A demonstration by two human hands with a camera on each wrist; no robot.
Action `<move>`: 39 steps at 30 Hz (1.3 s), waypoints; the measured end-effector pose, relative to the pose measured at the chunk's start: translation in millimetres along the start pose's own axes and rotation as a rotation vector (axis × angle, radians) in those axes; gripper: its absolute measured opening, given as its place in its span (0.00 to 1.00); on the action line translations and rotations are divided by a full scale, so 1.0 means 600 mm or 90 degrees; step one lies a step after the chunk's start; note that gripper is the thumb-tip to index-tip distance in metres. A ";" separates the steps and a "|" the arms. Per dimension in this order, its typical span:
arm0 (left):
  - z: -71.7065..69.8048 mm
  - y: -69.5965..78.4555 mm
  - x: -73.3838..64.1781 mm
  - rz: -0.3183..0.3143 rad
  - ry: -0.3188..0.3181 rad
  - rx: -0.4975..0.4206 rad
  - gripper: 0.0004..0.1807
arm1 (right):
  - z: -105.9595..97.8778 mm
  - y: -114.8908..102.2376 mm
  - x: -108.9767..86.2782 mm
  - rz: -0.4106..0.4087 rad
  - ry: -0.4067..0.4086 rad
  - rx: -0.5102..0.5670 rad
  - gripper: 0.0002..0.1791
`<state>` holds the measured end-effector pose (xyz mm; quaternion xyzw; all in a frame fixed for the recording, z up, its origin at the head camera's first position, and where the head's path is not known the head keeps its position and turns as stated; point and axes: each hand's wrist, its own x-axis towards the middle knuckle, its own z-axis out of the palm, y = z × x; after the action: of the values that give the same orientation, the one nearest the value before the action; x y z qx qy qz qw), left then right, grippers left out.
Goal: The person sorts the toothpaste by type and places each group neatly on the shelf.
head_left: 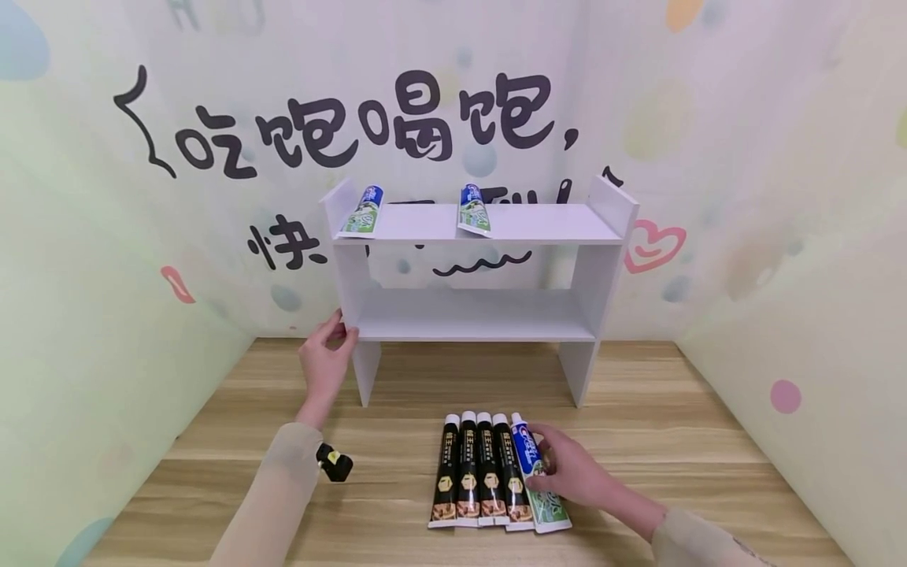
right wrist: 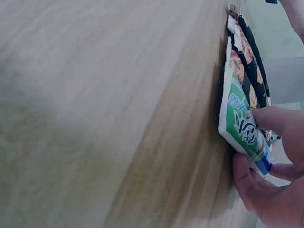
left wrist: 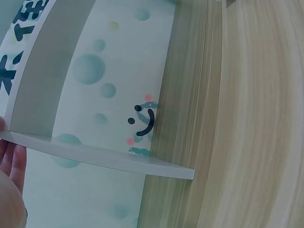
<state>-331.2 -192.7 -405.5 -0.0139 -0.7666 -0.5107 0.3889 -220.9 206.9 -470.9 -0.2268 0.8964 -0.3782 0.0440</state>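
Note:
My left hand [head_left: 327, 358] holds the left side panel of a white two-tier shelf [head_left: 475, 315], its thumb at the front edge and its fingers around the outer side. The left wrist view shows only the fingers [left wrist: 18, 164] at that panel. With thumb and fingers my right hand [head_left: 574, 466] grips a blue, green and white toothpaste tube [head_left: 536, 472] by its sides. That tube lies at the right end of a row of several black toothpaste tubes [head_left: 485, 468], caps toward the shelf. In the right wrist view the green part of the held tube [right wrist: 244, 123] faces the camera.
Two more blue-green toothpaste tubes [head_left: 364, 211] lie on the shelf's top board, one at the left end and one near the middle. The shelf stands on a wood-grain table [head_left: 397, 520] before a printed back wall, with walls at both sides.

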 end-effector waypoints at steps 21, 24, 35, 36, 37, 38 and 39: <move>-0.001 0.002 0.001 -0.012 -0.003 0.006 0.23 | -0.020 -0.008 0.014 0.139 -0.058 0.085 0.42; -0.001 0.001 0.001 -0.014 -0.004 0.008 0.23 | -0.022 -0.007 0.013 0.168 -0.072 0.124 0.38; -0.003 0.005 0.001 -0.018 -0.007 0.004 0.23 | -0.042 -0.011 0.019 0.201 -0.169 0.173 0.35; -0.003 0.005 0.001 -0.019 -0.007 0.002 0.23 | -0.043 -0.011 0.019 0.202 -0.172 0.175 0.35; -0.003 0.006 0.001 -0.020 -0.008 0.003 0.23 | -0.044 -0.012 0.018 0.202 -0.175 0.176 0.35; -0.003 0.006 0.000 -0.021 -0.009 0.004 0.23 | -0.045 -0.012 0.017 0.199 -0.177 0.177 0.34; -0.003 0.006 0.000 -0.021 -0.009 0.006 0.23 | -0.046 -0.012 0.016 0.196 -0.178 0.178 0.34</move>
<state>-328.9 -192.3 -402.3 -0.0032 -0.7718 -0.5137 0.3747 -233.9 216.5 -445.6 -0.1294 0.8446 -0.4523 0.2557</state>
